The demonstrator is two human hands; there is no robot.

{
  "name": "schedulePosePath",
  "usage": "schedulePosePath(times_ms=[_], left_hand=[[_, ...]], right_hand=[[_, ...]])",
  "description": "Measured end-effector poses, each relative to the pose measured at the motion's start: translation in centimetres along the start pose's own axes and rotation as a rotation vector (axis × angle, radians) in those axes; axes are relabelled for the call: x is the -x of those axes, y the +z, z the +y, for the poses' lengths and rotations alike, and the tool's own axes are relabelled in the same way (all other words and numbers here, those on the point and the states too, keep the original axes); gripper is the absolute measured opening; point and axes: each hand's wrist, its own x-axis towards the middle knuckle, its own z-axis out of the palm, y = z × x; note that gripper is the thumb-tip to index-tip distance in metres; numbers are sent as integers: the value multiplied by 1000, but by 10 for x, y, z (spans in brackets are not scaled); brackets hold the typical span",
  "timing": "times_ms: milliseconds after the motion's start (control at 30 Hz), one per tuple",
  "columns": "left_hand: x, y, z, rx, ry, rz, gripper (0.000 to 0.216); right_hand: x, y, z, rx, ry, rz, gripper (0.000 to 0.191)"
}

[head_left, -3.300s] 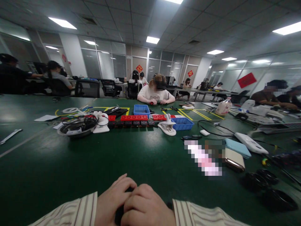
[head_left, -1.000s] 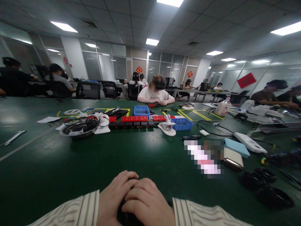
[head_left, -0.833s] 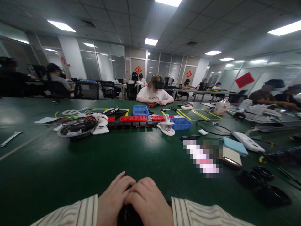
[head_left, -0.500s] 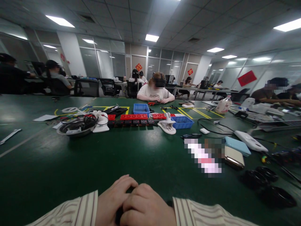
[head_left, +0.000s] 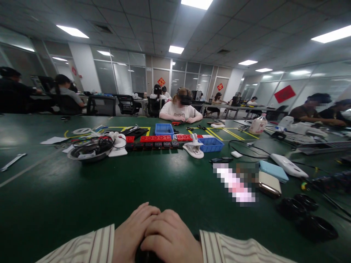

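A black object (head_left: 147, 256) is mostly covered by the left hand (head_left: 134, 229) and right hand (head_left: 172, 235), fingers (head_left: 158, 228) curled, at the near side of the table (head_left: 82, 197); grip cannot be confirmed. Black cables (head_left: 102, 145) are held in the bowl (head_left: 91, 159). The rear tray (head_left: 163, 133) is set behind the red blocks (head_left: 156, 138), the front tray (head_left: 211, 147) beside the clip (head_left: 194, 150).

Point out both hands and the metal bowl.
Left hand (head_left: 134, 229): head view, back of hand.
Right hand (head_left: 171, 235): head view, back of hand.
Metal bowl (head_left: 93, 159): head view, near outer wall.

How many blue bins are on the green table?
2. The far bin is behind the red strip; the near bin is right of the white clip. Others might be hidden.
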Motion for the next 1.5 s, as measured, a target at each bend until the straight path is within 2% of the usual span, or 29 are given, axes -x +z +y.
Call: schedulePosePath(times_ms=[67, 167, 233, 367, 467, 567, 667, 767, 833, 900, 967, 1067, 1133, 1300, 1500], left_hand=[[-1, 1, 2, -27, 0, -3, 62], [-4, 0, 6, -38, -11, -43, 46], [-7, -4, 7, -9, -24, -83, 41], [-11, -10, 6, 67, -58, -161, 33], [-13, -10, 2, 88, -69, -176, 29], [-13, -5, -3, 67, -35, -160, 37], [-12, -1, -6, 57, 12, -120, 45], [-9, -1, -6, 82, -1, -82, 48], [-5, -1, -5, 68, 4, -61, 58], [-3, 0, -4, 29, 23, -40, 68], [-1, 2, -4, -4, 40, -27, 69], [-2, 5, -4, -21, 25, -29, 60], [-4, 5, -5, 4, 18, -53, 51], [-7, -1, -5, 113, 52, -118, 34], [-11, -8, 2, 129, 2, -164, 39]], right_hand=[[0, 1, -3, 42, 118, 33, 52], [3, 7, -2, 118, 152, 40, 55], [6, 10, 2, 137, 104, 10, 50], [8, 10, 8, 86, -46, -102, 29], [10, 8, 13, 60, -163, -194, 27], [15, 10, 19, 41, -237, -254, 28], [19, 13, 22, 28, -241, -312, 20], [16, 12, 19, 14, -201, -296, 16], [11, 8, 13, -3, -147, -175, 23], [6, 3, 6, -18, -31, -50, 33], [3, 1, -1, -4, 100, 19, 41], [3, 4, -5, 65, 228, 21, 47], [5, 7, -4, 99, 261, -17, 44], [9, 10, 4, 121, 161, -131, 33], [14, 10, 14, 34, -142, -198, 17]])
